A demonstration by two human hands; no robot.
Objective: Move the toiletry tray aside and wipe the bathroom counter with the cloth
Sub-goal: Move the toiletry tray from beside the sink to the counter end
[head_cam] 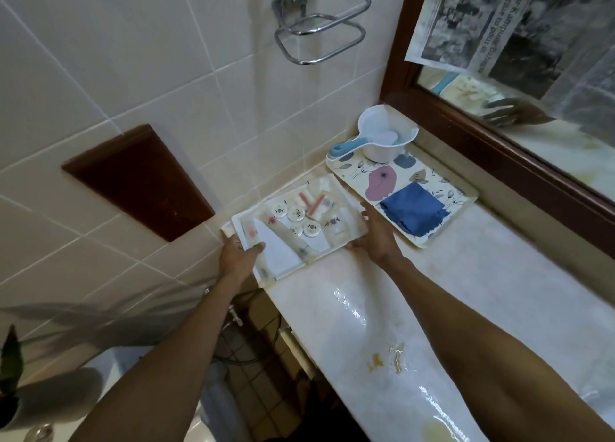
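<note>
**Tray in both hands at far left of counter; wiping not begun**

Head view (only view): the toiletry tray (293,222), white, w/ small round containers, sachets and a tube or two, sits at the far-left end of the counter (499,292), close against the tiled wall. Its near-left corner seems to overhang the counter end, tho hard to be sure. Left hand (238,258) is clamped on the tray's near-left corner, thumb on top of the rim. Right hand (376,232) grips the near-right edge, fingers spread along the right side. Can't tell if the tray is lifted or resting flat.

Just right of it, apart by a narrow gap, is a floral tray (466,192) by the mirror frame (492,149). On it: the cloth (414,212), blue, folded, at the near end; a white scoop w/ blue handle (382,139) at the far end. Neither hand is near the cloth.

Progress, as a judgement: step 1 is under way or nearly finished, since the tray is already off to one end and most of the counter is bare. Step 2 untouched: wet sheen down the middle of the counter and yellowish spots (386,358) near the camera, another stain at the near edge. Left to do: let go of tray, pick up cloth, wipe the open stretch incl. those spots.
</note>
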